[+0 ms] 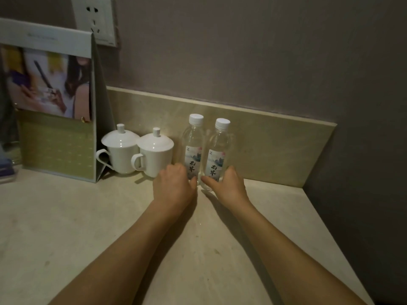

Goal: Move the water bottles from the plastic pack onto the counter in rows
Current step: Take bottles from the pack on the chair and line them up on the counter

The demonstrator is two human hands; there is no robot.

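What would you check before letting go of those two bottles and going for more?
1. Left bottle upright, cap on: ok.
2. Right bottle upright, cap on: ok.
3. Bottles side by side in a row: ok.
4. Left hand clear of the lidded cups: ok, though close.
5. Grip of the right hand released: not ok.
6. Plastic pack within reach: cannot tell, out of view.

clear glossy plastic bottles (204, 150), glazed white ceramic cups (136, 150), smooth matt stone counter (88, 216).
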